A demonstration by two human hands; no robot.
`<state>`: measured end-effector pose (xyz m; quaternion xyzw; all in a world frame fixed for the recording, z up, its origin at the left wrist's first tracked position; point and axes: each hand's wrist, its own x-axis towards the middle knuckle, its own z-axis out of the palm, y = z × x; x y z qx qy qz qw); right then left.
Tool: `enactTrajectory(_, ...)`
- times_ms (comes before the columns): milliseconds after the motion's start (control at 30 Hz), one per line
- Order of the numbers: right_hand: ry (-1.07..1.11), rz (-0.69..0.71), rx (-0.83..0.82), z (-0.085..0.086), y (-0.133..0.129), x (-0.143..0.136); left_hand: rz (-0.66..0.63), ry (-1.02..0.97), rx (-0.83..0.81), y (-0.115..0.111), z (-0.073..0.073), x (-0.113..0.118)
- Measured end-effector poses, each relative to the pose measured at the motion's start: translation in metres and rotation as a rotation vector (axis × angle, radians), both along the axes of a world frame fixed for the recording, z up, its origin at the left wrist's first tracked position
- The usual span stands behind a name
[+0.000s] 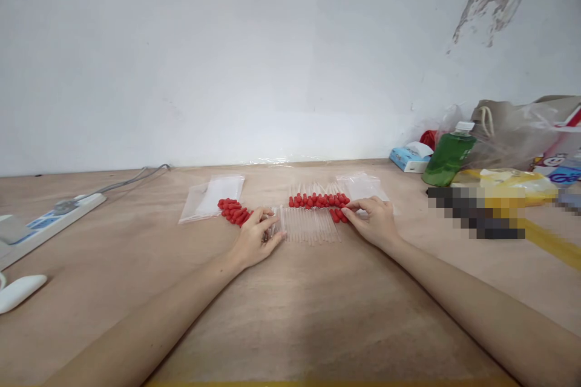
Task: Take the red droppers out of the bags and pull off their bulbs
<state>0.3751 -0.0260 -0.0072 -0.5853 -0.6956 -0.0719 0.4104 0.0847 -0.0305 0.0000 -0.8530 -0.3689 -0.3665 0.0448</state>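
Note:
My left hand [255, 238] lies at the left end of a row of thin clear tubes [313, 227], its thumb and fingers apart. Beside its fingertips, a heap of loose red rubber bulbs [231, 210] rests on the table. My right hand [374, 221] has thumb and forefinger closed at a red rubber bulb [340, 215], at the right end of the tube row. A few tubes there have red bulbs at their far ends. Behind them lies another row of red-bulbed tubes [318, 200], their clear ends pointing to the wall.
Clear plastic bags [213, 196] lie behind the left heap, another bag [363, 186] behind my right hand. A power strip [49, 221] and a white object [22, 293] are at left. At right stand a tissue pack [408, 158], a green bottle [449, 156] and yellow plastic [512, 187].

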Motion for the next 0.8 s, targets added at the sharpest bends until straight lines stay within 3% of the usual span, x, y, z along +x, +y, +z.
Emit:
enactTrajectory(167, -0.030, -0.057, -0.045, 0.002, 0.000, -0.003, 0.036, 0.078, -0.014, -0.007, 0.005, -0.005)
enactTrajectory(533, -0.026, -0.090, 0.063, -0.003, 0.001, 0.000, 0.124, 0.278, 0.000, -0.012, 0.009, -0.025)
enactTrajectory(800, -0.179, -0.042, 0.020, 0.022, 0.006, -0.026, 0.084, 0.260, 0.010, -0.013, 0.010, -0.026)
